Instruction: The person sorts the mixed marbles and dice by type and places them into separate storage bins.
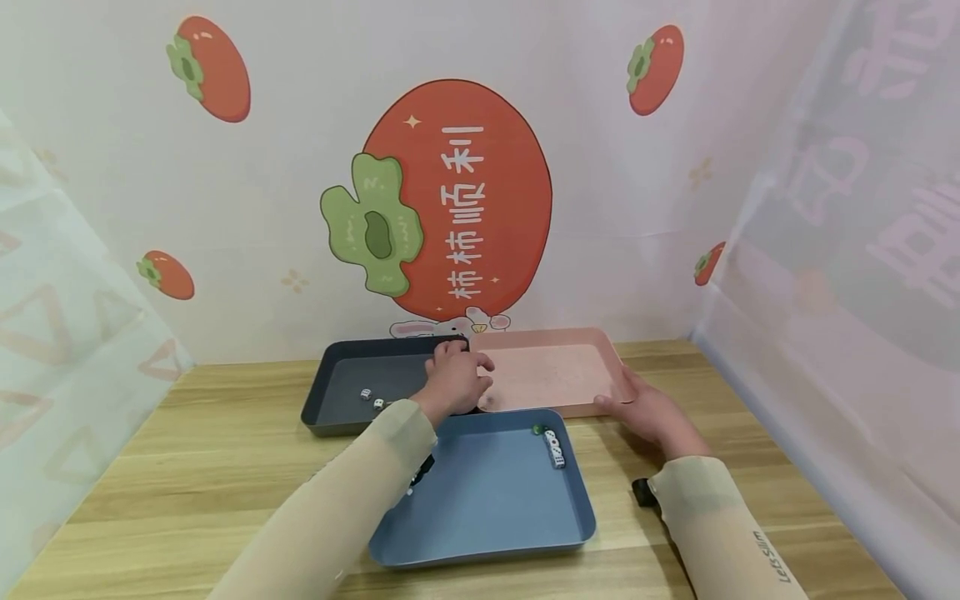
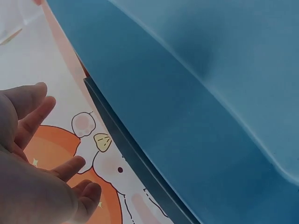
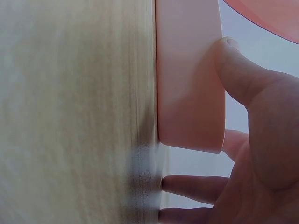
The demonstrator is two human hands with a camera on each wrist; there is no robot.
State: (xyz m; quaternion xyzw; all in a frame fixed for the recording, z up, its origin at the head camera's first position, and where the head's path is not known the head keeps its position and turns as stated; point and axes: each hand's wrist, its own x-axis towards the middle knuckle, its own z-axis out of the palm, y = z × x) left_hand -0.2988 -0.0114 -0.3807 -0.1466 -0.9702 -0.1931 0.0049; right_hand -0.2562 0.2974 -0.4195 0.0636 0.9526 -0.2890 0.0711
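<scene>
My left hand hovers where the dark grey tray meets the pink tray. Its fingers are apart and loosely bent, with nothing between them in the left wrist view. My right hand holds the pink tray at its near right corner. The right thumb lies at the rim, and the other fingers reach around the outer end, two tips down by the table. A small clear bead lies in the pink tray's near left corner. White dice sit in the grey tray, partly behind my left arm.
In front stands a blue tray, its left part covered by my left sleeve. White dice line its right side beside a green bead. Wooden tabletop surrounds the trays, and a printed cloth hangs behind them.
</scene>
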